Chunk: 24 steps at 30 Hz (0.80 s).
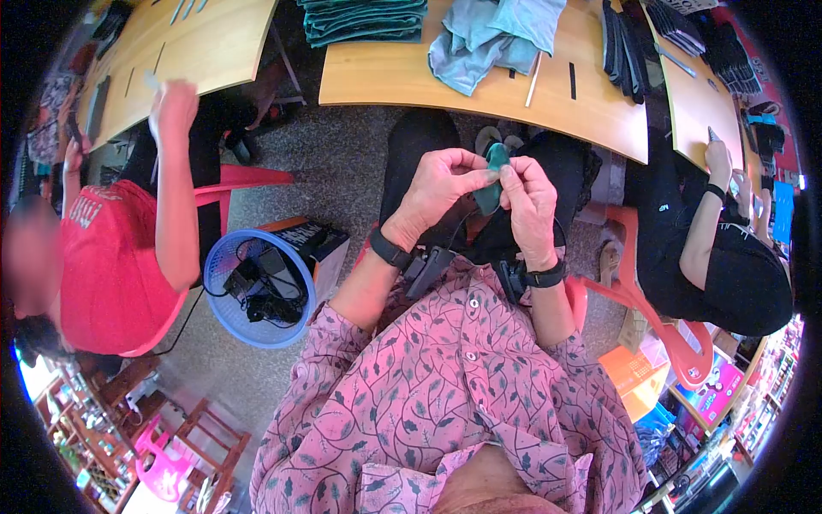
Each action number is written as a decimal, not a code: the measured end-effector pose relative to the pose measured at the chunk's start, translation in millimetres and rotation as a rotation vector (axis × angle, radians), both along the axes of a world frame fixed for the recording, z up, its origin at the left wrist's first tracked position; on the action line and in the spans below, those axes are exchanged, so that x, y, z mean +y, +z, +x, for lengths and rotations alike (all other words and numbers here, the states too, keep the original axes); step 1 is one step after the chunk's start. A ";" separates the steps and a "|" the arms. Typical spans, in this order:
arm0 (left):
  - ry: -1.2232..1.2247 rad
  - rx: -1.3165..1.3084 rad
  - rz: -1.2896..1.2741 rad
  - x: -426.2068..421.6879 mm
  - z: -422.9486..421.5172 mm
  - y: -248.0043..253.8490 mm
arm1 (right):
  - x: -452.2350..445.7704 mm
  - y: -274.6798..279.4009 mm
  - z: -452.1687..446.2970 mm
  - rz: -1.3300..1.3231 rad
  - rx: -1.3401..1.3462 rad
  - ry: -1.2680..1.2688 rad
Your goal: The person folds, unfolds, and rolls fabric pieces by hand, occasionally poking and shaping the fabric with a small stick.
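Note:
My left hand (pixel 447 184) and my right hand (pixel 530 199) meet in front of my lap. Between their fingertips is a small dark green piece of cloth (pixel 489 195), pinched at its upper part by both hands. Its lower end hangs below the fingers, and its exact shape is partly hidden by them. Beyond the hands, on the wooden table (pixel 385 81), lie a stack of folded green cloth (pixel 364 21) and a loose pile of pale grey-blue cloth pieces (pixel 484 51).
Dark folded strips (pixel 623 51) lie on the table's right part. A blue plastic basket (pixel 224 321) with black cables and adapters stands on the floor at left. People sit on both sides, one in a red shirt (pixel 116 265), one in black (pixel 728 274). An orange chair (pixel 632 257) is at right.

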<state>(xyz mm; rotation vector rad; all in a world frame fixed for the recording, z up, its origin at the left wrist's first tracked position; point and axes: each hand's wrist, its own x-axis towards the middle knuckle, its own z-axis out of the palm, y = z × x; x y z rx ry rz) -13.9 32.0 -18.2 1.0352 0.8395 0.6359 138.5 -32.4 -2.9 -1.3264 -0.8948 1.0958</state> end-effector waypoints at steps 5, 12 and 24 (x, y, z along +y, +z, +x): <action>0.086 -0.251 -0.054 1.1 1.1 -12.9 | -1.1 1.4 2.6 -0.006 -0.029 -0.005; 0.219 -0.858 -0.370 18.1 -24.4 -2.0 | 1.0 -11.4 16.0 0.051 0.013 -0.137; 0.401 -0.878 -0.397 25.8 -31.1 -10.7 | 1.2 -19.3 18.4 0.017 0.444 -0.109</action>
